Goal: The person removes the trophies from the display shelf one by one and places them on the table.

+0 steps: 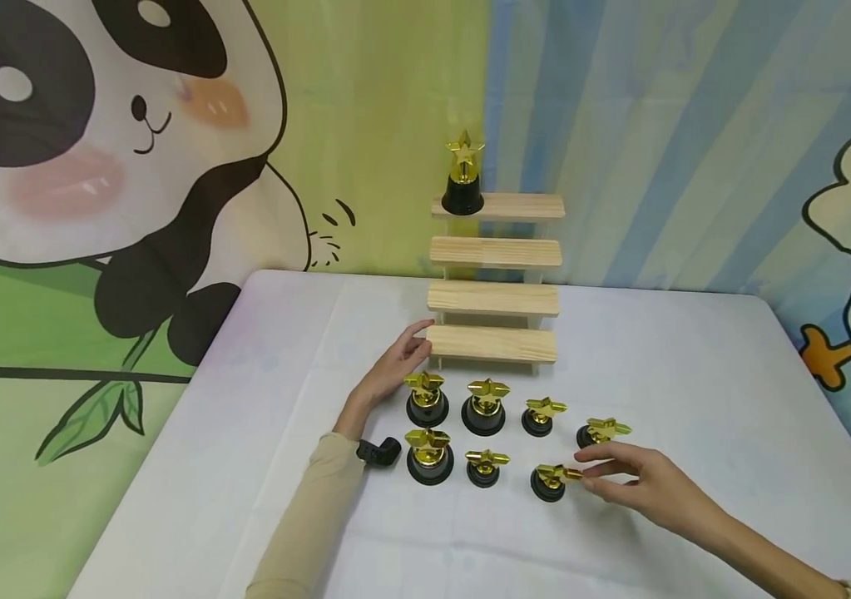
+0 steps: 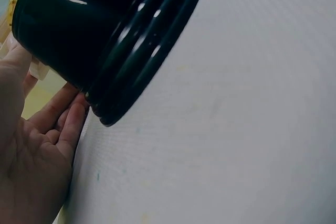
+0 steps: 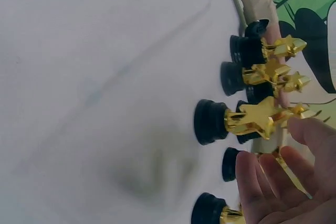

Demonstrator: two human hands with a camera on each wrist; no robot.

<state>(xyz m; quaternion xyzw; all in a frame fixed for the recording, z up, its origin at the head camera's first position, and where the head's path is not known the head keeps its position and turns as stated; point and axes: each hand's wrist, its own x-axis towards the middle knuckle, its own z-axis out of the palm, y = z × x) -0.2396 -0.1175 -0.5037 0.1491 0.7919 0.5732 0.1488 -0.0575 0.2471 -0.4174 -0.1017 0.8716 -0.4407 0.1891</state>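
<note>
**Right hand at front-row trophy, left hand by the bottom step**

Now, head view: seven small gold star trophies w/ black bases stand in two rows on the white table point(image 1: 245, 466), just at 6 o'clock of the wooden step shelf point(image 1: 495, 299). An eighth, the top-step trophy point(image 1: 463, 179), sits on the highest step, left end.

Right hand point(image 1: 645, 482) comes in from 4 o'clock. Fingers nearly straight, spread a bit, tips at the star of the front-right trophy point(image 1: 551, 481); looks like light contact, but can't tell if it's a real pinch. Nothing clearly clamped. Back-right trophy point(image 1: 599, 432) is just at 12 o'clock of those fingers. Right wrist view: fingers point(image 3: 273, 182) loose and open, gold stars lying close beside them.

Left hand point(image 1: 395, 366) lies relaxed on the table, fingertips touching the left end of the bottom step point(image 1: 491, 344), holding nothing. Back-left trophy point(image 1: 426, 398) is just at 5 o'clock of it; left wrist view shows its black base point(image 2: 100, 30) close up, palm open next to it.

Small black clip-like object point(image 1: 378, 451) sits at the left sleeve cuff.
</note>
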